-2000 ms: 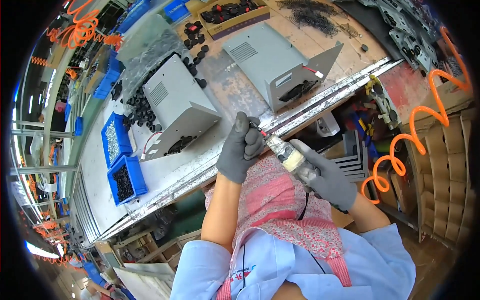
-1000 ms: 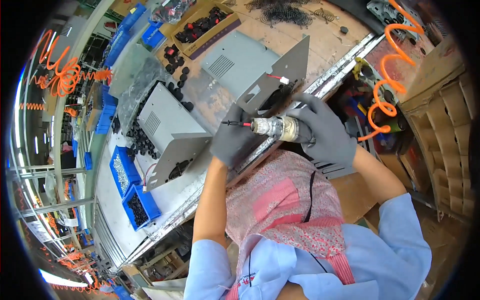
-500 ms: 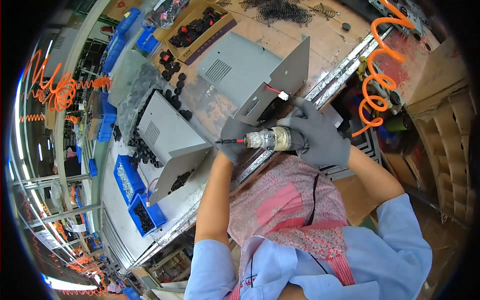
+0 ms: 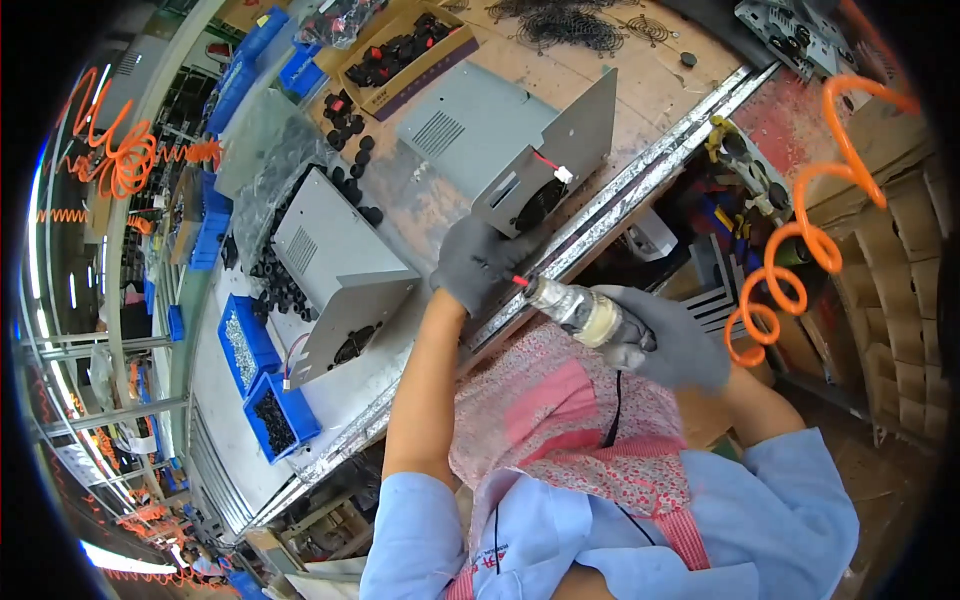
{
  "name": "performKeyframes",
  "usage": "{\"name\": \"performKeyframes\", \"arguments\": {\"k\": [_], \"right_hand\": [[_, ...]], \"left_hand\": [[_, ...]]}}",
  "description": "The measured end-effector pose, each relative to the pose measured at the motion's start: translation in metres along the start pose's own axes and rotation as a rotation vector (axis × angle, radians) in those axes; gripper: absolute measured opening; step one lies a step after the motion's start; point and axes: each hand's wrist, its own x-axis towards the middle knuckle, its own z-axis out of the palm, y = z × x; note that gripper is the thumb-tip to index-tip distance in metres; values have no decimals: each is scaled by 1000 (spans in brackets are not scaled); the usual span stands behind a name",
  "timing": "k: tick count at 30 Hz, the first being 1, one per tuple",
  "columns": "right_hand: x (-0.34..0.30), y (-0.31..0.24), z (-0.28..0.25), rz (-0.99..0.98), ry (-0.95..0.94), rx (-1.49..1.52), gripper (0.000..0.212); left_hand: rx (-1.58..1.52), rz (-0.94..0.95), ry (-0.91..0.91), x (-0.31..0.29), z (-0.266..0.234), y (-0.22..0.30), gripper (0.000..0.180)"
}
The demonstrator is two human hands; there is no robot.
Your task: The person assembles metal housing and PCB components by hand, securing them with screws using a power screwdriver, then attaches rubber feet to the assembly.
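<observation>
Where grey casings point(image 4: 345, 262) crowd, blue bins point(image 4: 262, 385) flank.

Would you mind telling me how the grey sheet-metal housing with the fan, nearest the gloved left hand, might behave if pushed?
The grey sheet-metal housing looks stiff, so it would probably slide rather than flex. Its upright fan panel might catch a push and tip it. The thin red wire with white connector seems floppy.

The tip of the screwdriver point(image 4: 580, 312) is hidden behind the left hand point(image 4: 478, 262), so its contact cannot be told. The right hand point(image 4: 672, 345) covers its rear part. The small pieces in the blue bins point(image 4: 262, 385) at the desk point(image 4: 660, 95) edge are too small to tell.
</observation>
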Motion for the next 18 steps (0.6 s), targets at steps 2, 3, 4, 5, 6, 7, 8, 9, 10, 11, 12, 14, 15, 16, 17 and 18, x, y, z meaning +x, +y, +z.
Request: {"name": "performKeyframes", "arguments": {"k": [2,3,4,5,6,7,8,9,10,11,12,14,15,16,17,18], "right_hand": [[-12,2,4,3,41,117,51],[-15,2,7,2,39,112,51],[-17,3,8,53,101,131,51],[-18,5,9,102,162,150,50],[-17,7,8,101,162,146,50],[-15,8,8,57,197,47,48],[-13,9,7,12,232,-51,47],[-14,9,8,9,230,-54,47],[-14,9,8,16,246,-56,45],[-14,9,8,23,262,-59,44],[-14,7,9,20,260,-63,44],[-14,6,8,90,251,-24,43],[-14,4,8,89,248,-26,43],[-14,2,9,110,245,0,43],[-13,-1,9,131,242,26,43],[-12,-2,9,132,242,24,43]], "left_hand": [[-43,13,-3,1,-2,1,45],[26,-6,-23,1,-4,4,45],[95,-24,-45,2,-5,7,46],[93,-22,-42,2,-6,9,46],[99,-60,-75,3,-7,11,45],[106,-98,-107,2,-9,13,45],[106,-97,-102,2,-8,10,45],[108,-46,-65,2,-5,4,44],[109,7,-29,2,-3,-1,43],[109,8,-24,2,-1,-5,43],[82,-2,-35,1,0,-8,43],[54,-15,-43,1,1,-8,43],[90,-24,-49,2,0,-7,43],[125,-31,-57,2,-1,-4,43],[123,-31,-56,1,-2,0,43],[90,-42,-42,0,-4,5,42]]}}
